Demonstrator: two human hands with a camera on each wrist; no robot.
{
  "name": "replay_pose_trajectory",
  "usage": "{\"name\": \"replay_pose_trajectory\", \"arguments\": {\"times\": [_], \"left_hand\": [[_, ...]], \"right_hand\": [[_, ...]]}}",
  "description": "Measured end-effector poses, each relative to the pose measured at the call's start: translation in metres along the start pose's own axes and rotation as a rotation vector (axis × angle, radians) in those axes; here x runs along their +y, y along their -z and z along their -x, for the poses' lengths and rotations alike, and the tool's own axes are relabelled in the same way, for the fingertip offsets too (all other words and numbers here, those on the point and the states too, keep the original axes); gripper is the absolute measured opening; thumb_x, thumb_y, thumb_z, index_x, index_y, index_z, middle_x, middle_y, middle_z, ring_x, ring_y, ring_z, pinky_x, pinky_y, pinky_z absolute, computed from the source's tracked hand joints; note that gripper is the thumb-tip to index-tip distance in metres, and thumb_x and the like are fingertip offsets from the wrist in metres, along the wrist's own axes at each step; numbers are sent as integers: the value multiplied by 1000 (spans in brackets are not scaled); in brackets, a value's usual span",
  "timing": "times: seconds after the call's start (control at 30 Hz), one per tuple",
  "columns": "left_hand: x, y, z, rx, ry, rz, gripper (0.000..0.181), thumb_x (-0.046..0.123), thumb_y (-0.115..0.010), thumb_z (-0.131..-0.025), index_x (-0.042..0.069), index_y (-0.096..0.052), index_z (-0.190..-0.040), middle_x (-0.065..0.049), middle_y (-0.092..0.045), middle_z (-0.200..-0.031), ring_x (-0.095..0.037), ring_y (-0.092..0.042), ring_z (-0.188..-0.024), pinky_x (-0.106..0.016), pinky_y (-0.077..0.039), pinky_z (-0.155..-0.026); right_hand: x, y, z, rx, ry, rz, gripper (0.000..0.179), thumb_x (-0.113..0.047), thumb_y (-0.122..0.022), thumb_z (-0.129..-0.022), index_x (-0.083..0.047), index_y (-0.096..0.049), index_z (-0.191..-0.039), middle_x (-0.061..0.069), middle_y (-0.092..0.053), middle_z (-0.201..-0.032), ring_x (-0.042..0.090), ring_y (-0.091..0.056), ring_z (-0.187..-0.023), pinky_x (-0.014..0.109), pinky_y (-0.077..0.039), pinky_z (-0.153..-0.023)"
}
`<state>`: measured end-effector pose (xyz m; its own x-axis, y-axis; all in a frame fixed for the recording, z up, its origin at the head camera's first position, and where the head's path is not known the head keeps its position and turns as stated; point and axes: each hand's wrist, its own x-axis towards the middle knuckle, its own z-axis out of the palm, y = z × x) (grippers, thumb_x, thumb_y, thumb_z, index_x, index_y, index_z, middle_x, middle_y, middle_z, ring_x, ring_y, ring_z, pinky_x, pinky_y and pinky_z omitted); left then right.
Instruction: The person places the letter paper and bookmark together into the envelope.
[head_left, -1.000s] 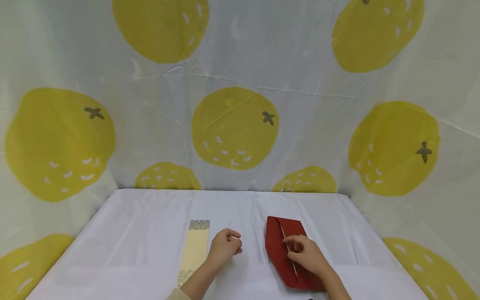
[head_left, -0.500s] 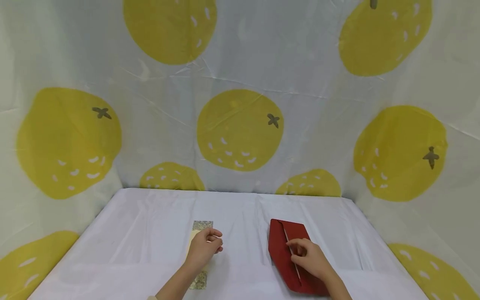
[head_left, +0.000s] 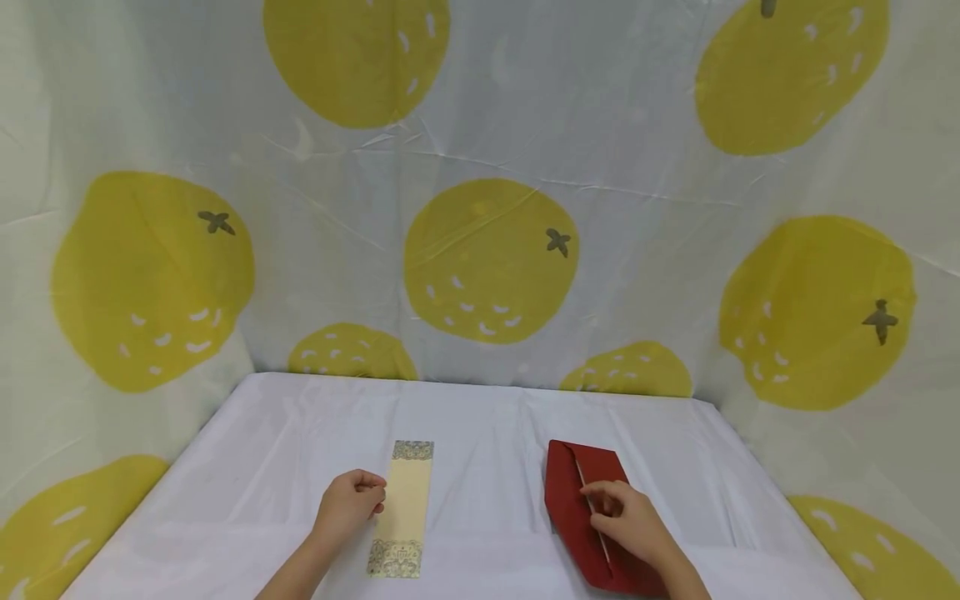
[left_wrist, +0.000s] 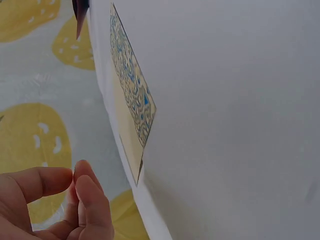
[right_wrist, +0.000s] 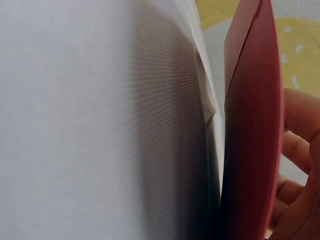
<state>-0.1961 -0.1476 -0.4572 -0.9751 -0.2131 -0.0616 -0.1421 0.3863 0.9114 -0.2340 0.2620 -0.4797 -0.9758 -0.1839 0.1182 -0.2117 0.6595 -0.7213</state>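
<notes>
Red envelope [head_left: 566,497]: on the right of the surface [head_left: 480,467] | cream card [head_left: 405,504]: lying to its left | right hand [head_left: 632,521]: seemingly pinching the envelope's slit edge [head_left: 604,550], best kept light against creasing | left hand [head_left: 348,504]: loosely curled, nothing held, by the card's left edge

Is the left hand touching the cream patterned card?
Apart. The left wrist view shows it: a strip of the curtain is plainly visible between the left hand and the cream patterned card.
</notes>
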Motion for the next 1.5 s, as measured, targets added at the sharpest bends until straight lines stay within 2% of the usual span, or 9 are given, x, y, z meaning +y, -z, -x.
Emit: {"name": "replay_pose_trajectory", "arguments": {"times": [0.3, 0.5, 0.73, 0.87, 1.07, 1.23, 1.5], "left_hand": [[-8, 4, -11, -39, 15, -163, 10, 3, -66, -82, -5, -64, -86, -5, -59, -69, -15, -57, -61, -28, -50, -57], [-5, 1, -16, -62, 12, -296, 23, 11, -76, -78, -5, -60, -84, -6, -58, -69, -17, -55, -62, -29, -47, -56], [0, -4, -24, -106, 57, -486, 45, 31, -84, -71, -5, -61, -87, -8, -59, -77, -23, -55, -69, -36, -48, -61], [1, -10, -24, -104, 41, -572, 55, 40, -88, -66, -3, -59, -87, -6, -57, -74, -23, -54, -67, -37, -46, -59], [3, -18, -23, -86, -14, -678, 52, 39, -90, -62, 4, -56, -79, -4, -51, -68, -21, -50, -63, -36, -44, -57], [5, -19, -23, -88, -3, -698, 51, 36, -91, -62, 3, -56, -80, -5, -52, -70, -21, -50, -64, -37, -45, -59], [4, -20, -26, -102, 47, -612, 50, 31, -90, -63, 0, -57, -83, -6, -53, -72, -22, -51, -66, -37, -44, -59]], "right_hand": [[0, 2, 0, 7, 25, -11, 32, -1, -72, -74, -12, -70, -105, 1, -49, -75, 9, -47, -68, 25, -42, -60], [1, 0, -1, -12, 39, -12, 31, -2, -73, -75, -11, -70, -104, 1, -49, -75, 9, -47, -67, 25, -42, -59], [2, -1, 0, -20, 46, -6, 31, -2, -73, -75, -12, -70, -104, 1, -49, -74, 8, -46, -67, 25, -41, -59], [2, -2, 0, -19, 53, -6, 31, -2, -73, -74, -12, -70, -104, 0, -49, -73, 8, -46, -66, 25, -41, -59], [3, -2, 0, -17, 53, -5, 31, -3, -73, -74, -13, -71, -103, 0, -48, -72, 7, -45, -66, 25, -40, -58], [5, -3, 0, -21, 46, -5, 31, -3, -73, -74, -14, -71, -103, 0, -48, -73, 8, -46, -66, 24, -40, -58], [5, -2, -1, -18, 69, 9, 31, -3, -72, -74, -14, -71, -102, 0, -49, -74, 7, -46, -66, 25, -41, -59]]}}
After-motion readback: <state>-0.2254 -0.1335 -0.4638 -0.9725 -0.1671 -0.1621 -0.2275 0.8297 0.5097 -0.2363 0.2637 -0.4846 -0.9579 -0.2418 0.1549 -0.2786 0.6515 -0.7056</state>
